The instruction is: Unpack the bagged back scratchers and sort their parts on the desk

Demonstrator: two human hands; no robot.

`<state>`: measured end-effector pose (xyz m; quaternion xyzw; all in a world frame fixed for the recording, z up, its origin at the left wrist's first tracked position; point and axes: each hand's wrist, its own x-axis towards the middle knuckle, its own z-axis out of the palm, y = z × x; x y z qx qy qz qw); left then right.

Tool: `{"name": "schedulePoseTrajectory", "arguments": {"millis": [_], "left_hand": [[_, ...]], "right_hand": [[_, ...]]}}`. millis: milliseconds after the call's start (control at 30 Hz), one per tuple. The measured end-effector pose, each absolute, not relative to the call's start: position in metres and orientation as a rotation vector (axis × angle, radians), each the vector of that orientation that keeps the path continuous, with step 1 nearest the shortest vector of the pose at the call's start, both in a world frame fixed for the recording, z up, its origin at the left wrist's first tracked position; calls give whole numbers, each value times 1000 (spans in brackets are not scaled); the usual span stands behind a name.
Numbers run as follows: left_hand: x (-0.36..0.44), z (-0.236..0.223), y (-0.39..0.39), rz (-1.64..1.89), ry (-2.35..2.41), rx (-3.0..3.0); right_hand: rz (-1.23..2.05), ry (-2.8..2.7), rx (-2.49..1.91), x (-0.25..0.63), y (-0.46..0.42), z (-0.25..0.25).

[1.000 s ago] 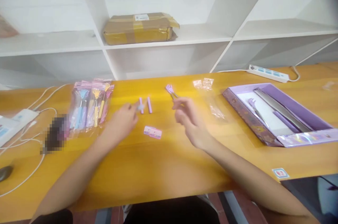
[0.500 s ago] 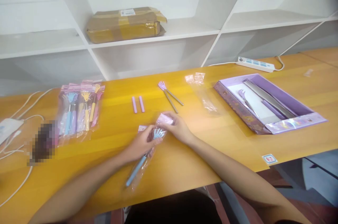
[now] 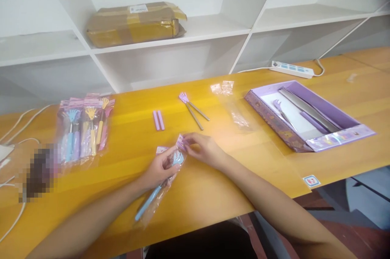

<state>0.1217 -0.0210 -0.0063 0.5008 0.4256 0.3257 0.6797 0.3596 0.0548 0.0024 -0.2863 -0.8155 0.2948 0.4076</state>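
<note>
A blue back scratcher point(image 3: 148, 203) lies slantwise in a clear plastic bag, its hand-shaped head upward. My left hand point(image 3: 161, 168) is closed round the bagged scratcher just below that head. At the top, my right hand point(image 3: 204, 149) pinches the bag's purple header point(image 3: 180, 142) between thumb and fingers. Beyond my hands are two short purple handles point(image 3: 158, 120) side by side, and two metal rods with purple scratcher heads point(image 3: 194, 111) crossed near the top. Flattened clear bags point(image 3: 233, 104) rest to their right.
Several bagged scratchers point(image 3: 83, 129) in blue, yellow and pink lie at the left near white cables. A purple open box point(image 3: 278, 122) with scratcher parts is at the right. Behind it sits a power strip point(image 3: 291, 69); a taped carton point(image 3: 134, 25) occupies the shelf.
My right hand's grip on the bag's header has shifted, its fingers now more pinched. The view has turned slightly, and both hands with the bagged scratcher appear a little lower left.
</note>
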Motion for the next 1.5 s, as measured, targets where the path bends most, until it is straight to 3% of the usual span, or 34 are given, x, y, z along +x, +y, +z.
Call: {"name": "schedulePoseTrajectory", "arguments": {"millis": [467, 1033, 1233, 1500], "left_hand": [[120, -10, -21, 633, 954, 1308], [121, -6, -14, 732, 948, 1284], [120, -2, -14, 714, 989, 1247], [119, -1, -15, 750, 1000, 1244]], "right_hand": [[621, -2042, -803, 357, 48, -3], [736, -1798, -1134, 361, 53, 8], [624, -1958, -971, 354, 47, -3], [730, -1877, -977, 365, 62, 4]]}}
